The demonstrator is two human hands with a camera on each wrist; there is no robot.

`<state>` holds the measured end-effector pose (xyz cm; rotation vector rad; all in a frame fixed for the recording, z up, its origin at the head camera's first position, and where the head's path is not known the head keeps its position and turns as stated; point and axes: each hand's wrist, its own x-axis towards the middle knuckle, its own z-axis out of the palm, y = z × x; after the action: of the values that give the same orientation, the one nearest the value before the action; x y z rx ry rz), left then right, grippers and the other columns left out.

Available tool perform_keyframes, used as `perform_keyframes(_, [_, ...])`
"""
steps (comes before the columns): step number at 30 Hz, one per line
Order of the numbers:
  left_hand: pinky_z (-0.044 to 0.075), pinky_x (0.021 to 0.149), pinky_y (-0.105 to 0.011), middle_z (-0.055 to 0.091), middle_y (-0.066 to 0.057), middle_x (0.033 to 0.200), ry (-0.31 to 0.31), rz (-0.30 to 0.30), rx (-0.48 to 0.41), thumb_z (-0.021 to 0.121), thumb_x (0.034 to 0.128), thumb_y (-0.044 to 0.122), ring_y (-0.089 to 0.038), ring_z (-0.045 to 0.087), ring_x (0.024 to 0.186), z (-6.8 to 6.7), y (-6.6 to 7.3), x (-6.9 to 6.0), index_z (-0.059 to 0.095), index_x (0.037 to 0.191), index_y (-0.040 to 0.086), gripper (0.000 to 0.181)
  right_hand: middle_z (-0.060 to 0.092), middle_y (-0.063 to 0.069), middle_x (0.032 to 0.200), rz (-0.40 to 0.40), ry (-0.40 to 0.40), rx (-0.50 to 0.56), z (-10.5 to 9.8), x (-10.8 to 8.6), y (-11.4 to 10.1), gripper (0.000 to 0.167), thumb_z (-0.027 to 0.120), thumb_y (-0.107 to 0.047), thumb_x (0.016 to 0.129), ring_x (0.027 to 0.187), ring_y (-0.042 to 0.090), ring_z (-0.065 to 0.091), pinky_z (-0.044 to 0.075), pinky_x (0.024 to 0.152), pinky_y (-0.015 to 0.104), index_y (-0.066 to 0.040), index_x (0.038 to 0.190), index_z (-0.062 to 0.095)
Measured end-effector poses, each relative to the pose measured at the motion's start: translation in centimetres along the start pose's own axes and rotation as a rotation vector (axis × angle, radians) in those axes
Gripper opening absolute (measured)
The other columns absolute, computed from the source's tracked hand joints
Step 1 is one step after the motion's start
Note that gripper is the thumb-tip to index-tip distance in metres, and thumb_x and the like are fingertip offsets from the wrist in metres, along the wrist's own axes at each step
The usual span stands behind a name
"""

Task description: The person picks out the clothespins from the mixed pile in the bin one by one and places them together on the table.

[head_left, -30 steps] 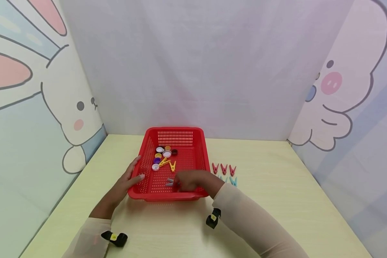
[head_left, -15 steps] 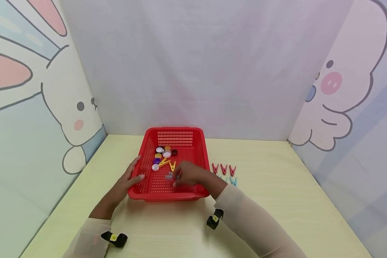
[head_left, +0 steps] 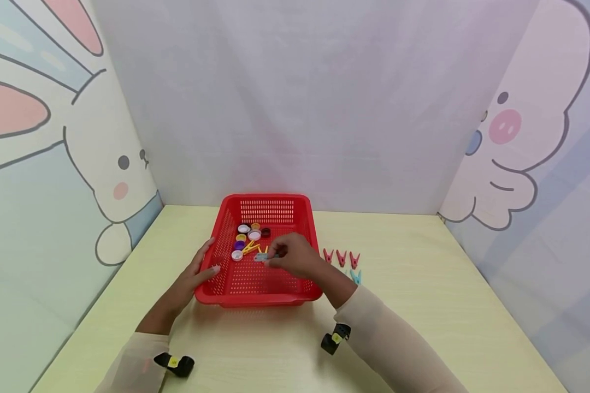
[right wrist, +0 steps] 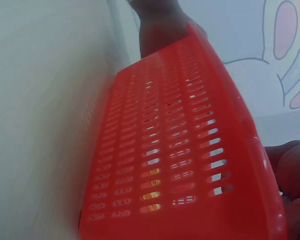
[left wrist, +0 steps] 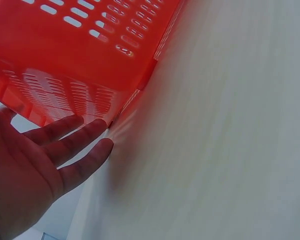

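Note:
A red plastic basket [head_left: 258,299] with slotted walls stands on the table. My left hand [head_left: 190,284] holds its left side, thumb over the rim and the other fingers along the outer wall; the left wrist view shows those fingers [left wrist: 85,137] nearly straight. Inside the basket my right hand [head_left: 295,255] pinches a grey-blue clothespin [head_left: 260,257], partly covered by the fingertips. Just beyond it are two yellow clothespins [head_left: 250,247], one partly hidden. In the right wrist view the basket wall covers most of the right hand [right wrist: 296,172].
Several bottle caps [head_left: 254,234] in white, yellow, purple and dark colours lie in the basket's left rear part. Right of the basket, three red clothespins [head_left: 341,257] form a row on the table, with light blue clothespins [head_left: 356,277] nearer, partly behind the right forearm.
My right hand has lifted the grey-blue clothespin and carried it from the near part of the basket away from me, up to the yellow clothespins. The left hand and basket stay put.

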<state>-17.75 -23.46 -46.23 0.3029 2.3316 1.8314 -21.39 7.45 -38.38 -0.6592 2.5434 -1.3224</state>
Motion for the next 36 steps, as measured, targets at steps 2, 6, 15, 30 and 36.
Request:
perform_keyframes(2, [0.068, 0.094, -0.042, 0.031, -0.024, 0.172, -0.001, 0.001, -0.002, 0.065, 0.1054, 0.021, -0.041, 0.062, 0.136, 0.0, 0.0, 0.0, 0.002, 0.177, 0.035, 0.096, 0.074, 0.001, 0.095, -0.012, 0.029, 0.002, -0.2, -0.3, 0.0, 0.013, 0.087, -0.01, 0.093, 0.085, 0.018, 0.065, 0.061, 0.073, 0.027, -0.015, 0.089, 0.076])
perform_keyframes(6, [0.068, 0.094, -0.042, 0.031, -0.023, 0.172, 0.0, 0.002, -0.001, 0.066, 0.1052, 0.022, -0.041, 0.062, 0.136, 0.1, 0.1, -0.1, 0.002, 0.177, 0.035, 0.096, 0.074, 0.003, 0.098, -0.019, 0.058, 0.031, -0.8, -1.0, 0.0, 0.014, 0.086, -0.009, 0.094, 0.085, 0.018, 0.066, 0.062, 0.074, 0.028, -0.014, 0.09, 0.073])
perform_keyframes(15, [0.068, 0.094, -0.043, 0.03, -0.023, 0.173, -0.001, 0.0, 0.001, 0.065, 0.1055, 0.022, -0.042, 0.061, 0.137, 0.0, 0.1, -0.1, 0.002, 0.176, 0.036, 0.096, 0.072, 0.011, 0.116, -0.03, 0.083, 0.095, -2.3, -2.6, 0.7, 0.032, 0.081, -0.003, 0.096, 0.092, 0.019, 0.074, 0.069, 0.086, 0.037, -0.009, 0.126, 0.071])
perform_keyframes(30, [0.067, 0.097, -0.044, 0.027, -0.022, 0.175, 0.013, -0.004, 0.003, 0.066, 0.1055, 0.023, -0.049, 0.054, 0.145, 0.2, -0.1, 0.0, 0.002, 0.176, 0.039, 0.096, 0.072, 0.015, 0.123, -0.04, 0.096, 0.107, -5.5, -6.4, 3.6, 0.032, 0.083, -0.007, 0.094, 0.102, 0.024, 0.076, 0.069, 0.087, 0.04, -0.007, 0.123, 0.068])
perform_keyframes(36, [0.067, 0.096, -0.043, 0.028, -0.022, 0.174, 0.014, 0.001, -0.004, 0.067, 0.1045, 0.021, -0.051, 0.049, 0.148, 0.3, 0.0, -0.1, 0.002, 0.176, 0.036, 0.098, 0.073, 0.011, 0.11, -0.04, 0.163, 0.03, -6.4, -7.9, 4.4, 0.032, 0.088, -0.01, 0.088, 0.097, 0.024, 0.069, 0.064, 0.078, 0.032, -0.006, 0.114, 0.07])
